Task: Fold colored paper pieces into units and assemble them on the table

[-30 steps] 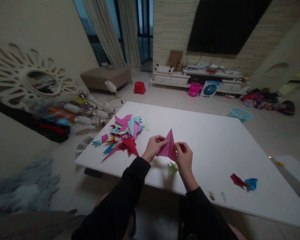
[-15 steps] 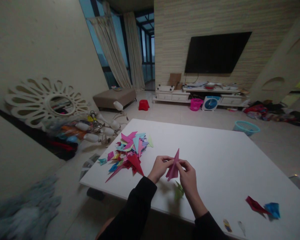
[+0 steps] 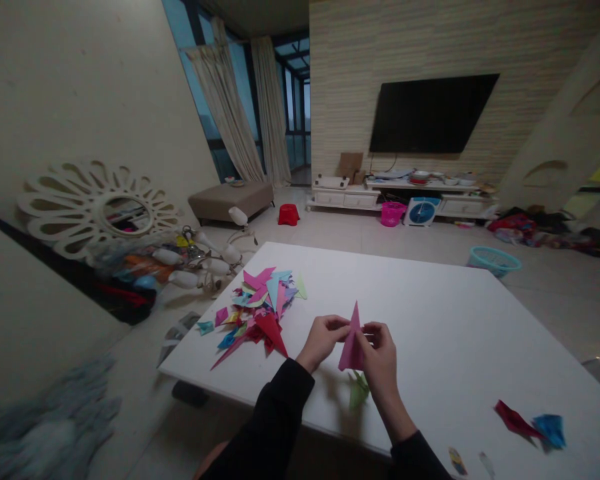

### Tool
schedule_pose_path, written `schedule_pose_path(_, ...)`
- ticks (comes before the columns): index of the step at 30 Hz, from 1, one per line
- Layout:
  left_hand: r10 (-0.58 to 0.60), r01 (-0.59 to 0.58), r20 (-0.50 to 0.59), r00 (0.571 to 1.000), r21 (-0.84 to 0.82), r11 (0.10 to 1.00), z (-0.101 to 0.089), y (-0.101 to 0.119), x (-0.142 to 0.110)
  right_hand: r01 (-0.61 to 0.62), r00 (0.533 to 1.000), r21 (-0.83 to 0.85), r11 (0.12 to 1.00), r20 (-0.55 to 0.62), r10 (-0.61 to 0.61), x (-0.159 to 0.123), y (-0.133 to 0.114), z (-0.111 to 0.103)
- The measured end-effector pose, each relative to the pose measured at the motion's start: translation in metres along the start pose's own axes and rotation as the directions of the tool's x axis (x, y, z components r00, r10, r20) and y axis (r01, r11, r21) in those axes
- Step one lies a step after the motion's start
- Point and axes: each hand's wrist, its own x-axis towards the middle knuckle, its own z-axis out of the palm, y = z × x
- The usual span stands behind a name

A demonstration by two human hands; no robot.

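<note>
Spreading across most of the space before you, the white tabletop (image 3: 445, 320) carries everything you are working with, and the heap of folded paper (image 3: 260, 313) takes up its left end, well apart from your work. Nearer the middle, the pink paper (image 3: 350, 353) is held just above the surface between your left hand (image 3: 321, 343) and right hand (image 3: 383, 360), its narrow point upward and its wider end downward. The step in hand looks like shaping or creasing that piece, so line up its edges before you press, keep the sharp tip out of your grip so it doesn't bend, and run each crease from the middle outward with light, even pressure. If the layers slip, resting the piece on the bare surface should steady it. Toward the right, a dark red piece (image 3: 517, 422) and a blue piece (image 3: 550, 430) lie end to end, while a small green piece (image 3: 359, 392) sits beneath your work, close to your right wrist. As for your fingers, both sets are nearly closed: the left ones pinch the pink piece along its left side, and the right thumb presses its near face; what the fingertips behind it touch, you cannot tell from here.
</note>
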Motion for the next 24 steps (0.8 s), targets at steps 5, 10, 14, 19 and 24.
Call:
schedule_pose_path(5, 0.021, -0.020, -0.051, 0.998, 0.011, 1.000, -0.0016, -0.0007, 0.0011, 0.026, 0.999, -0.011, 1.000, 0.036, -0.026, 0.0006, -0.0001, -0.0015)
schedule_pose_path(10, 0.021, -0.019, -0.071, 0.997, 0.017, 1.000, -0.0015, -0.0007, 0.0008, 0.024, 0.999, 0.008, 1.000, 0.044, -0.024, -0.0008, -0.0020, -0.0010)
schedule_pose_path(14, 0.026, -0.025, -0.073, 0.997, 0.015, 1.000, -0.0003, -0.0001, -0.0002, 0.023, 0.998, 0.031, 0.999, 0.053, -0.025, -0.0010, -0.0024, 0.0002)
schedule_pose_path(19, 0.012, -0.010, -0.072, 0.997, 0.034, 0.999, 0.0000, 0.0004, -0.0003, 0.017, 0.997, 0.037, 0.999, 0.081, -0.020, -0.0010, -0.0016, 0.0004)
schedule_pose_path(24, 0.000, 0.001, -0.052, 0.999, 0.013, 1.000, -0.0007, -0.0003, 0.0006, 0.005, 0.994, 0.023, 1.000, 0.107, -0.007, -0.0022, -0.0038, 0.0015)
